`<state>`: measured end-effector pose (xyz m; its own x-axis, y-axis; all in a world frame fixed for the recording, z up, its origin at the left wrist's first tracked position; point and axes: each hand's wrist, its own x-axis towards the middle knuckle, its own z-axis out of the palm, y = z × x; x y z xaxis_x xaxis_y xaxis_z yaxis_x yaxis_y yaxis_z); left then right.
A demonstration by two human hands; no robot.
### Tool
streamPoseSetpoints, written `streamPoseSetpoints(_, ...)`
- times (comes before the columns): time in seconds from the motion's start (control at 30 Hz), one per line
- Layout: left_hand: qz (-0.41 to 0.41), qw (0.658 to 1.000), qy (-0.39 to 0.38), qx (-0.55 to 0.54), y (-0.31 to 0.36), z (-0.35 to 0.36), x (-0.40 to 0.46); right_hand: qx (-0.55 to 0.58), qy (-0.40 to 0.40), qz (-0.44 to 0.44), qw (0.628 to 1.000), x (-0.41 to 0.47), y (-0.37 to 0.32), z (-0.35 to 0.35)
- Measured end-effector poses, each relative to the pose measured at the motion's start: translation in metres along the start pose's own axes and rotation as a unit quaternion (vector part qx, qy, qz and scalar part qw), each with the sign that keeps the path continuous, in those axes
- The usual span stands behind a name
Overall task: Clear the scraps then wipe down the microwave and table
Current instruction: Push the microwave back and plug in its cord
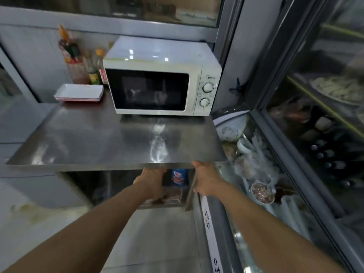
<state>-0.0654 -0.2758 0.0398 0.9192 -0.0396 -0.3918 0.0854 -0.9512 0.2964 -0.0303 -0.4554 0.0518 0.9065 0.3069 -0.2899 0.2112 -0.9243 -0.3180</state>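
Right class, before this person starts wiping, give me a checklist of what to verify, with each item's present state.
1. Cloth in right hand: ok, hanging below the table edge.
2. Left hand free: cannot tell, it reaches under the table, blurred.
3. Scraps off the tabletop: ok, none visible.
4. Microwave door closed: ok.
5. Stacked white trays out of the wiping path: not ok, on the back-left of the table.
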Motion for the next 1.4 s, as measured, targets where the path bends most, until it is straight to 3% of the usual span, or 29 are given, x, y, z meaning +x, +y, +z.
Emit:
streamPoseSetpoints(0.4, 0.013, 0.995, 0.094, 0.006, 0.053, -0.099, -0.019, -0.029, 0.038, -0.007, 0.999, -0.017, 0.001, -0.120)
streamPoseSetpoints(0.87, -0.003, 0.987, 0.149, 0.055, 0.096, -0.160, 0.003, -0.005, 0.070, -0.037, 0.997, 0.010, 0.023, -0.184)
streamPoseSetpoints(1.4, 0.074, 0.980, 0.170, 0.077, 0.089, -0.268, 0.141, 0.061, 0.132, 0.001, 0.989, 0.144, 0.020, -0.258)
